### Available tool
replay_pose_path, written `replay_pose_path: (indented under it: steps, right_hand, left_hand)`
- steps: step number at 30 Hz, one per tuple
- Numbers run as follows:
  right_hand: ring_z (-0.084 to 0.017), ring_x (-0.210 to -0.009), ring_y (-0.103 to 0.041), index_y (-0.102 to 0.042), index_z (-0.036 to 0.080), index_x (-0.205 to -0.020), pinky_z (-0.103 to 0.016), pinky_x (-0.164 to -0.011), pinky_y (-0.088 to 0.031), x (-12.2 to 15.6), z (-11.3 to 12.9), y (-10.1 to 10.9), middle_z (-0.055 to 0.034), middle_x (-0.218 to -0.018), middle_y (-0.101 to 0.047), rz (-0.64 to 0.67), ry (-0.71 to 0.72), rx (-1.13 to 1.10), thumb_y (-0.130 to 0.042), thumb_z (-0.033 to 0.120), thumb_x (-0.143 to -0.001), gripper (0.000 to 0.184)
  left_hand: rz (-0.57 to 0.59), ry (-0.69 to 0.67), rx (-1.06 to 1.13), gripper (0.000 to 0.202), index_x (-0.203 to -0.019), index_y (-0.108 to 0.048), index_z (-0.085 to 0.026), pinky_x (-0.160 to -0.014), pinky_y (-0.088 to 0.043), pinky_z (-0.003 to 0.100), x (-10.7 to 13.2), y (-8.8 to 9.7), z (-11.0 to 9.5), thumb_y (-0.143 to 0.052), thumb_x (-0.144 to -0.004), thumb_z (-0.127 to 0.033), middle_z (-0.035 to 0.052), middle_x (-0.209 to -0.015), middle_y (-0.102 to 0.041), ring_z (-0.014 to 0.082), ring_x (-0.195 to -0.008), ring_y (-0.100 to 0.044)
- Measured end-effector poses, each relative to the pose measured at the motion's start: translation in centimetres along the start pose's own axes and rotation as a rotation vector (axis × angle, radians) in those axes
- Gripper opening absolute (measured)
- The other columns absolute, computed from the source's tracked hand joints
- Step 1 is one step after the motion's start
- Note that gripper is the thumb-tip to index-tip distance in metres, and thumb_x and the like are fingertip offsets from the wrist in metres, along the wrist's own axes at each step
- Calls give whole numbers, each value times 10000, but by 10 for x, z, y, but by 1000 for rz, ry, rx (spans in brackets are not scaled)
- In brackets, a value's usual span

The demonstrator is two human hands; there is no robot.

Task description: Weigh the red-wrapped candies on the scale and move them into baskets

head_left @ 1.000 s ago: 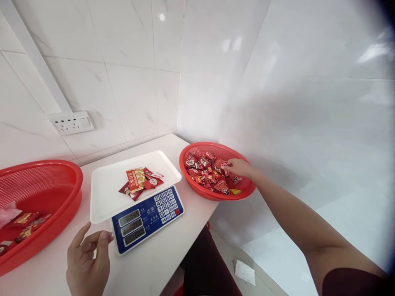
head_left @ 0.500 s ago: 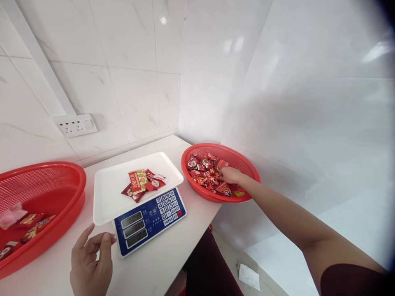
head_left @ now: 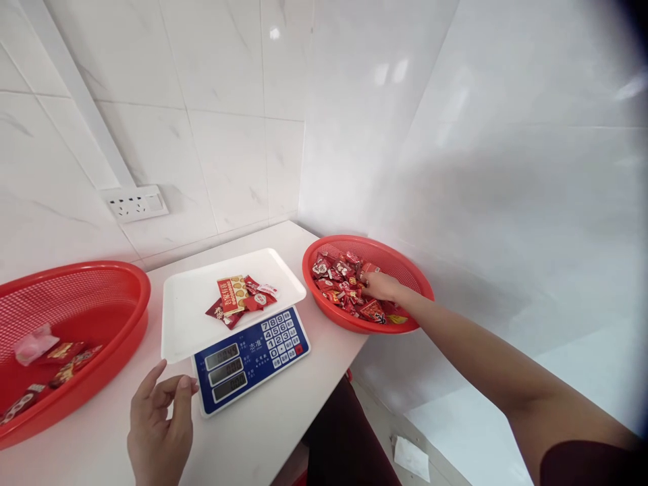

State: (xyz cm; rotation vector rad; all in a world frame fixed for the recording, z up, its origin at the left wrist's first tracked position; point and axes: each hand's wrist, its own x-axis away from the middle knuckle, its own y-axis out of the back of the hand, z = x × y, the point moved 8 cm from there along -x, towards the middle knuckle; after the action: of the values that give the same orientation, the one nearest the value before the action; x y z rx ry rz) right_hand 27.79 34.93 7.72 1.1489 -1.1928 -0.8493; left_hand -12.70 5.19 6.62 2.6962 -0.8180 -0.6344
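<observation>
My right hand (head_left: 382, 286) reaches into the red mesh basket (head_left: 405, 264) on the right, its fingers curled down among several red wrapped candies (head_left: 337, 273); what they grip is hidden. A blue digital scale (head_left: 253, 358) with a white tray (head_left: 190, 304) stands in the middle, holding a few snack packets (head_left: 237, 299). My left hand (head_left: 159, 425) hovers over the counter just left of the scale's display, fingers loosely apart and holding nothing.
A bigger red basket (head_left: 121, 283) at the left holds a pink packet (head_left: 33, 341) and a few wrappers. A wall socket (head_left: 134, 202) sits on the tiled wall. The counter's edge runs close in front; a paper scrap (head_left: 412, 459) lies on the floor.
My right hand has dipped from the far side of the basket down into the candies, nearer the middle. The left hand has stayed put; the view has shifted slightly.
</observation>
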Motion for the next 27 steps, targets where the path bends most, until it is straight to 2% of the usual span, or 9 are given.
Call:
replay_pose_path:
  steps: [2, 5, 8, 13, 19, 25, 27]
  right_hand:
    - [-163, -852, -590, -555, 158, -1084, -354, -748, -493, -2, 2, -2, -55, -1021, -599, -16, -4, -9, -526, 346, -880, 279]
    - [-179, -886, -587, -514, 167, -1165, -363, -765, -484, -1, 2, 1, -70, -1072, -591, -28, 4, -34, -544, 323, -866, 339]
    - [-198, -904, -591, -505, 178, -1203, -321, -737, -465, 1, 1, 5, -88, -1099, -604, -25, 20, -56, -575, 234, -820, 393]
    - [-222, -844, -616, -593, 204, -1089, -250, -621, -410, 3, -4, 9, -67, -968, -668, -35, 35, -75, -571, 170, -750, 341]
    - [-192, -794, -612, -612, 191, -905, -230, -601, -383, 1, -8, 11, -45, -895, -670, -68, 64, -100, -526, 158, -757, 175]
    - [-169, -699, -603, -644, 195, -873, -218, -543, -385, 4, -2, 4, -29, -803, -671, -22, 123, -123, -556, 212, -756, 147]
    - [-154, -685, -606, -665, 206, -859, -206, -547, -401, 4, 0, 2, -9, -788, -679, 10, 148, -140, -559, 170, -740, 163]
  left_hand:
    - [46, 17, -5, 638, -1206, -478, -163, -504, -474, 256, -1, -3, 6, -597, -676, -498, 32, -696, -686, 213, -678, -664]
    - [54, -5, 31, 618, -1212, -460, -175, -518, -480, 250, -1, -3, 7, -612, -680, -448, 13, -704, -680, 189, -659, -655]
    - [50, -22, 62, 583, -1204, -457, -185, -520, -485, 245, 0, -3, 3, -610, -691, -417, -2, -696, -673, 172, -633, -648]
    - [61, -13, 57, 576, -1193, -462, -183, -522, -490, 247, 0, -4, 2, -609, -693, -426, -5, -684, -665, 173, -628, -649]
    - [61, -10, 39, 583, -1200, -460, -185, -543, -496, 255, 0, -4, 4, -606, -700, -447, 7, -715, -672, 179, -656, -651]
    - [73, 27, -8, 611, -1211, -455, -185, -551, -482, 262, 2, -5, 0, -580, -702, -498, 18, -733, -669, 193, -689, -650]
    - [67, 36, -31, 612, -1214, -453, -184, -558, -475, 265, 4, -4, -3, -553, -713, -522, 22, -742, -664, 199, -714, -648]
